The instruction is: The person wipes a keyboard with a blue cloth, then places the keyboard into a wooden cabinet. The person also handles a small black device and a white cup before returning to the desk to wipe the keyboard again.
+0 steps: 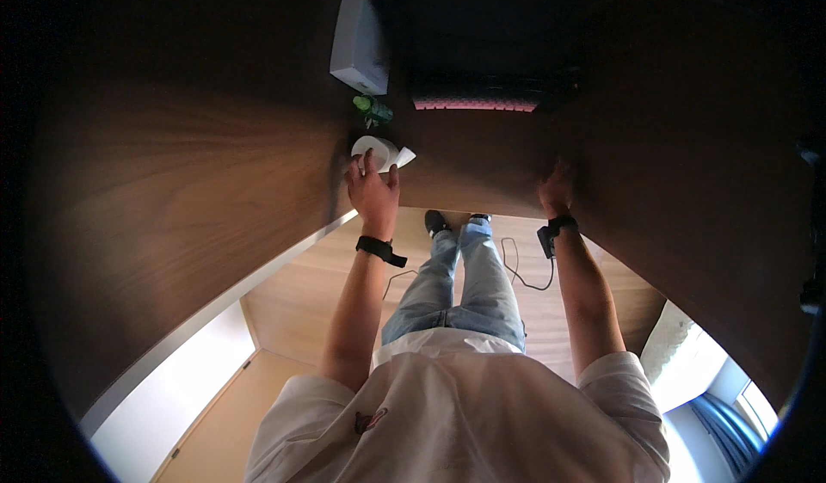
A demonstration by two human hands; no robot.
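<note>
My left hand (pixel 374 195) reaches over the dark wooden surface to a white paper roll (pixel 385 150) with a loose end of paper sticking out to its right. Its fingers are spread, and the tips overlap the roll's near side; whether they grip it cannot be made out. Just beyond the roll lies a small green item (pixel 372 110), partly wrapped-looking, and past that stands a white box (pixel 361 44). Over to the right, my right hand (pixel 557 189) rests at the dark surface with nothing visible in it, its fingers stretched forward, dim in shadow.
Wooden panels rise at left (pixel 189 190) and right (pixel 680 182). A black bag-like object (pixel 482 36) with a pinkish-red strip (pixel 473 104) fills the back. Black straps (pixel 379 250) circle both wrists. A thin cable (pixel 538 287) hangs from the right one, above the pale floor.
</note>
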